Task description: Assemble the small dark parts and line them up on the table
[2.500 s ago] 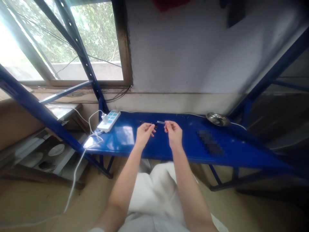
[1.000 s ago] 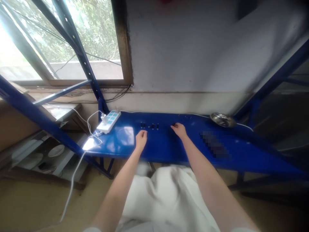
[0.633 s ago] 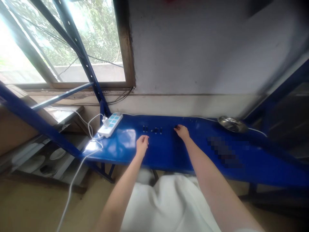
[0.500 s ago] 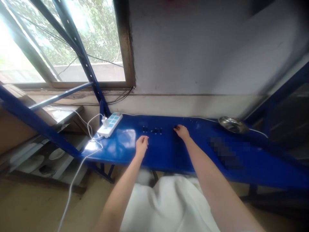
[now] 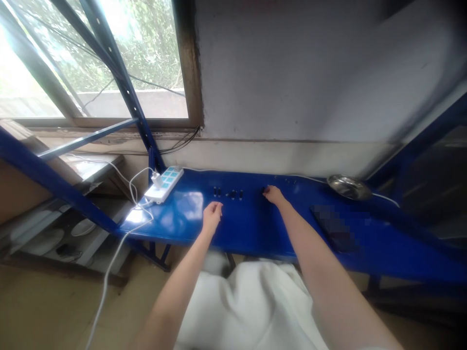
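My left hand (image 5: 212, 217) lies on the blue steel shelf (image 5: 251, 233) with its fingers loosely curled, holding nothing that shows. A short way to its upper right stands a row of small dark upright pieces (image 5: 229, 193), too small to name. My right hand (image 5: 274, 195) reaches further along the shelf, its fingertips at another small dark piece (image 5: 263, 190). Whether those fingers grip that piece is hidden. A few more dark bits (image 5: 290, 181) lie near the back of the shelf.
A white power strip (image 5: 163, 183) with a plugged-in white cable sits at the shelf's left end. A steel dish (image 5: 348, 187) stands at the back right, and a pixelated dark object (image 5: 333, 228) lies on the right. Blue rack uprights and a window frame the shelf.
Since the earliest frame, both hands have come down from mid-air to the shelf, and the small blue strip is no longer visible. Over the last second the hands barely moved.
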### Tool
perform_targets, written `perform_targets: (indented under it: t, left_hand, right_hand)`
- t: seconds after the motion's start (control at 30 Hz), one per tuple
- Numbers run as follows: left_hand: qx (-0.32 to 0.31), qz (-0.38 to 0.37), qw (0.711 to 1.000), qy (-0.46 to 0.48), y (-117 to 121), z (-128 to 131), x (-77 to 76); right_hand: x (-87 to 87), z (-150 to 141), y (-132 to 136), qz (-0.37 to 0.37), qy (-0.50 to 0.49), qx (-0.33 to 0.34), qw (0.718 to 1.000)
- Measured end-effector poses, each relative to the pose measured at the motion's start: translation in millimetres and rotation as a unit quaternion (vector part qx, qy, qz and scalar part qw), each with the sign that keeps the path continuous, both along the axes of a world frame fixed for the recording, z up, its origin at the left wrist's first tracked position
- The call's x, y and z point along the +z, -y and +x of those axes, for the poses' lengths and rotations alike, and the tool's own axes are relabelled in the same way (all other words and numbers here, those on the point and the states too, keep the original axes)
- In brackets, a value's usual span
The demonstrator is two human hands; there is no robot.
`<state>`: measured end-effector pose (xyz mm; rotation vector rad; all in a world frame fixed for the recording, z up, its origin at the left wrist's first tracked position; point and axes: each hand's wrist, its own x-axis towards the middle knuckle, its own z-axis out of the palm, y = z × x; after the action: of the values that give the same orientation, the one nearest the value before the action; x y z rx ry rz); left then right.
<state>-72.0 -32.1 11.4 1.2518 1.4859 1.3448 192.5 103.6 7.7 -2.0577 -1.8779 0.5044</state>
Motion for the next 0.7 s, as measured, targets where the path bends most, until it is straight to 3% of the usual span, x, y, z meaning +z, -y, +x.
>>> perform_targets:
  t: [0.2,0.43,0.6,0.7]
  left_hand:
    - [0.005,-0.004,1.0,-0.003,0,-1,-2.2]
    - [-0.003,-0.002,1.0,-0.006,3,-1,1.1]
    - [-0.001,-0.001,1.0,-0.012,5,0,4.2]
    - [-0.002,0.007,1.0,-0.013,5,-1,3.3]
  right_hand:
    - [2.5,3,1,-0.034,-0.051,-0.023,0.998]
    - [-3.5,10,18,-0.032,-0.295,-0.109,0.949]
    - [-2.0,13,28,-0.022,-0.254,-0.136,0.957]
    - [2.2,13,29,0.014,-0.163,-0.108,0.981]
